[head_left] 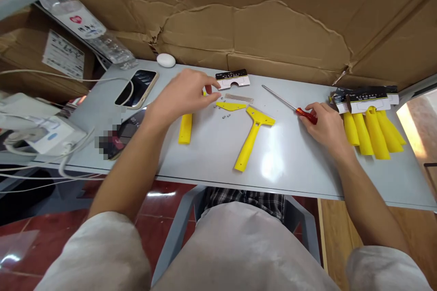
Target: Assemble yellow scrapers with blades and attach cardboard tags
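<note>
Scraper handle (251,138): yellow plastic, smooth. Table (300,163): grey, glossy, glare spots. Screwdriver (290,105): bare metal shaft, shiny red grip. Backdrop cardboard (259,22): matt, creased, torn. Phone (137,88): glossy glass.

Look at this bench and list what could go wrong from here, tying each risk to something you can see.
1. The small loose screws lie on the smooth table near the left hand; a brush could scatter them.
2. The right hand holds a screwdriver whose long shaft points toward the parts and could knock the metal blade.
3. The yellow scraper handle ends close to the front edge and might slide off.
</note>
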A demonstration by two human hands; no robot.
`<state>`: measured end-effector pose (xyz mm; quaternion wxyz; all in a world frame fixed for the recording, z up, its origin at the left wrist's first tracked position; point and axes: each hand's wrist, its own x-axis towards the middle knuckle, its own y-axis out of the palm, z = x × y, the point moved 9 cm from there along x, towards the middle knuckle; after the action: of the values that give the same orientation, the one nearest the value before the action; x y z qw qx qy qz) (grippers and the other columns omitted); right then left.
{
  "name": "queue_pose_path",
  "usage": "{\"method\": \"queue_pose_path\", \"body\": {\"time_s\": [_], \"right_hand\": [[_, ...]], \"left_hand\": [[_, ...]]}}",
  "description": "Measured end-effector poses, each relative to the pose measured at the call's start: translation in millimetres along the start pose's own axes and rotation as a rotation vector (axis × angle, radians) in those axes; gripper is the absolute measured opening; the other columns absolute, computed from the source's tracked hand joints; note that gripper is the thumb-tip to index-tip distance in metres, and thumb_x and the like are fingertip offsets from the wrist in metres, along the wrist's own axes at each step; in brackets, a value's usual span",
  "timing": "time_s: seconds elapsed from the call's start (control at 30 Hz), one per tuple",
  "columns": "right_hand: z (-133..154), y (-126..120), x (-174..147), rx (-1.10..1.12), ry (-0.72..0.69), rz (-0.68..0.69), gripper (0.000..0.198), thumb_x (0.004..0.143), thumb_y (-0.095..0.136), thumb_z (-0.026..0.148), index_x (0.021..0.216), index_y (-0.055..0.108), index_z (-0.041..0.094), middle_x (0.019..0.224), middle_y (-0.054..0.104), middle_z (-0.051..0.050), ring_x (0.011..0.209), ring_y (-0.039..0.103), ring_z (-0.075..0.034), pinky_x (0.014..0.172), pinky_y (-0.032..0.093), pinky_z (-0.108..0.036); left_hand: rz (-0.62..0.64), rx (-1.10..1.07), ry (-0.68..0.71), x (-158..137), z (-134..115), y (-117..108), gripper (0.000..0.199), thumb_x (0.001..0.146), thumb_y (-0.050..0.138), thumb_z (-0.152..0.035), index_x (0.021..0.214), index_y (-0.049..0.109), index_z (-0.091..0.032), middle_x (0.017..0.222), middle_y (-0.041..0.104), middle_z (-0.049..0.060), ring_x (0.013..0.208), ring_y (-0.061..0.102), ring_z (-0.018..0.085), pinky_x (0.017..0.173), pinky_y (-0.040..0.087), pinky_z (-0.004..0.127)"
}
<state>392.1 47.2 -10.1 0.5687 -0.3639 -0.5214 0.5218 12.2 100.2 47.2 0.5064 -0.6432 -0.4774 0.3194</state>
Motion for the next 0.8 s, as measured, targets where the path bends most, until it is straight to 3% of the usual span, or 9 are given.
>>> {"method": "queue_pose_path", "body": {"time_s": [0.2, 0.4, 0.63, 0.8], "right_hand": [[-0.2, 4.0, -2.3, 0.028, 0.013, -0.029, 0.034, 0.100, 0.057, 0.051, 0.120, 0.073, 0.027, 0.115, 0.073, -0.016, 0.103, 0.069, -0.037, 0.081, 0.053, -0.048], [0.5, 10.1, -0.8, 0.091, -0.007, -0.028, 0.035, 0.101, 0.056, 0.051, 0.121, 0.072, 0.027, 0.115, 0.071, -0.016, 0.105, 0.068, -0.036, 0.092, 0.056, -0.052], [1.7, 11.6, -2.2, 0.129, -0.057, -0.073, 0.036, 0.098, 0.061, 0.048, 0.121, 0.072, 0.023, 0.111, 0.072, -0.016, 0.103, 0.067, -0.035, 0.096, 0.055, -0.052], [-2.0, 11.7, -2.8, 0.170, -0.079, -0.102, 0.035, 0.095, 0.067, 0.046, 0.119, 0.073, 0.023, 0.110, 0.074, -0.014, 0.099, 0.067, -0.033, 0.093, 0.056, -0.051]], "left_hand": [[0.137, -0.038, 0.103, 1.1, 8.8, 36.7, 0.034, 0.090, 0.065, -0.041, 0.109, 0.087, -0.024, 0.095, 0.080, 0.007, 0.090, 0.068, 0.025, 0.089, 0.044, 0.033], [0.246, -0.095, 0.153, -6.9, 6.9, 50.1, 0.022, 0.086, 0.070, -0.035, 0.094, 0.087, -0.024, 0.088, 0.078, 0.005, 0.084, 0.066, 0.023, 0.084, 0.044, 0.034], [0.178, -0.024, 0.089, -3.9, 21.3, 45.4, 0.033, 0.090, 0.067, -0.039, 0.112, 0.087, -0.025, 0.096, 0.079, 0.006, 0.094, 0.069, 0.026, 0.089, 0.045, 0.035], [0.208, 0.043, 0.034, -3.3, 32.8, 49.1, 0.039, 0.093, 0.063, -0.041, 0.121, 0.086, -0.028, 0.107, 0.081, 0.006, 0.103, 0.070, 0.029, 0.094, 0.046, 0.037]]}}
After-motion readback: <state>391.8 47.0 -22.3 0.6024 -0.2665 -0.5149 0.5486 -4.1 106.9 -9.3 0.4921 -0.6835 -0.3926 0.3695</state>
